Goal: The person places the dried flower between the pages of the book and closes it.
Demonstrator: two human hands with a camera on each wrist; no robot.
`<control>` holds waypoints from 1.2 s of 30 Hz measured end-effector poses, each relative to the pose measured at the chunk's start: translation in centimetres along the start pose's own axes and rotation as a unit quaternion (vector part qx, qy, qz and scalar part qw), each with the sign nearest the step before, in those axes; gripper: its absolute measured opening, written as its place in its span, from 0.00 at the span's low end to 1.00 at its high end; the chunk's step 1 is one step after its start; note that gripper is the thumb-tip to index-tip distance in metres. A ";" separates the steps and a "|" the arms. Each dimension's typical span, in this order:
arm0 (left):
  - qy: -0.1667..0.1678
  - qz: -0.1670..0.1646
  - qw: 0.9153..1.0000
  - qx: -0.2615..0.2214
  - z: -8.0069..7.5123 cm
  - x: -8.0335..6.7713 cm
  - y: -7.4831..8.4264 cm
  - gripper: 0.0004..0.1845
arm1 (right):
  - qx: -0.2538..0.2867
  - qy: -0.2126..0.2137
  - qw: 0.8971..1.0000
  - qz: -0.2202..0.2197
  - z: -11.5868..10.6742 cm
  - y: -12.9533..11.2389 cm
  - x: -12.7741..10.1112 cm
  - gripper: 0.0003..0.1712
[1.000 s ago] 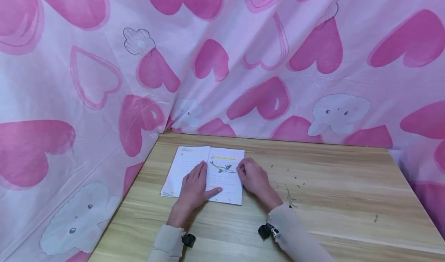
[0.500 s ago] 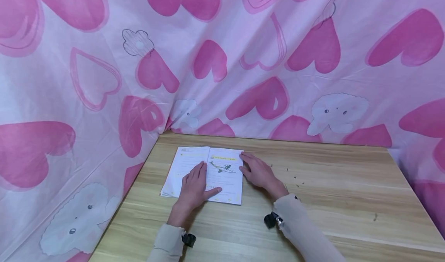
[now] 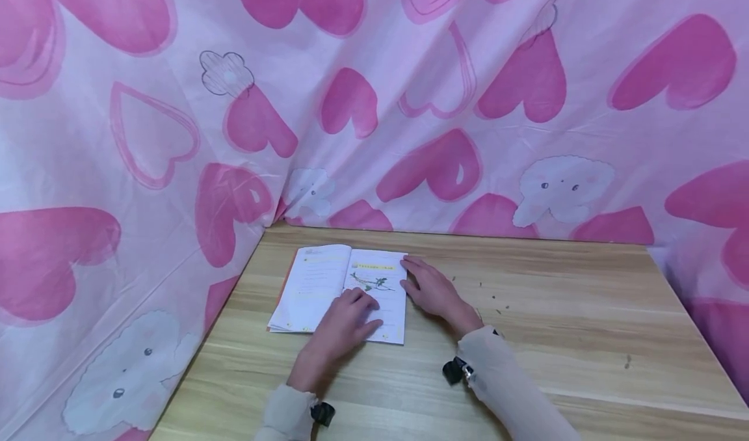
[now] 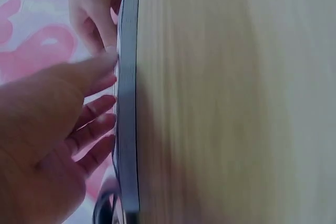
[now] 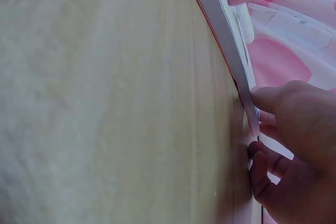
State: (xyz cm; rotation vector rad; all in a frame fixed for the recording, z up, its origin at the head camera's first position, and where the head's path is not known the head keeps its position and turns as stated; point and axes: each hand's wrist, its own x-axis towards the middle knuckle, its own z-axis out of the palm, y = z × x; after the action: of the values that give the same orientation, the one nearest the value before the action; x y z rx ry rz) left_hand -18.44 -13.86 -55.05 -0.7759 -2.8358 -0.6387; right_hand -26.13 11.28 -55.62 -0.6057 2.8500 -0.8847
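An open booklet (image 3: 339,294) is lying flat on the wooden counter (image 3: 556,337), toward the far left corner, near the pink heart-printed cloth (image 3: 409,103) that is hanging behind and to the left. On its right page a small green sprig (image 3: 370,283) is lying.

The booklet is looking thin and light, with soft paper pages that would bend and crease easily. I think it is best to take it by the outer edge of a page or by the spine, and gently. The sprig is seeming dry and fragile; a rough touch could break it.

The left hand (image 3: 345,324) is resting on the near part of the right page with its fingers slightly bent, pressing the paper down and holding nothing. In the left wrist view its fingers (image 4: 94,111) are reaching onto the page edge, relaxed.

The right hand (image 3: 430,291) is lying at the right edge of the booklet, fingers almost straight and together, touching the page border. From the right wrist view its fingertips (image 5: 268,100) are meeting the thin edge of the booklet (image 5: 226,40), not pinching it.

Some small green crumbs (image 3: 491,298) are scattered on the counter to the right.
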 end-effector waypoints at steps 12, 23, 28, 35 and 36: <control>-0.080 -0.060 0.995 -0.030 0.7 0.9 1.7 0.28 | 0.011 -0.013 1.000 -0.016 -0.1 -0.4 0.3 0.35; -0.055 -0.005 0.998 0.011 0.7 0.9 2.0 0.32 | 0.028 -0.021 0.999 -0.003 -0.6 0.0 0.0 0.36; -0.025 0.006 0.999 0.028 0.6 0.9 2.3 0.30 | 0.058 -0.003 0.998 -0.008 -0.7 0.5 -0.2 0.36; -0.015 -0.015 0.999 0.024 0.2 0.5 2.7 0.29 | 0.061 -0.003 0.998 -0.005 -0.6 1.0 -0.5 0.43; -0.013 -0.019 0.999 0.026 0.1 0.5 2.7 0.28 | 0.060 -0.004 0.998 -0.004 -0.6 1.0 -0.6 0.43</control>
State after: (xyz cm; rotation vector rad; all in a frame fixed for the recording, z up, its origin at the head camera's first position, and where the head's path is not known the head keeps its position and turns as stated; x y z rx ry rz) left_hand -17.44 -11.50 -54.04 -0.7300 -2.8846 -0.5622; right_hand -26.07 12.59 -55.76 -0.6069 2.7631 -1.0438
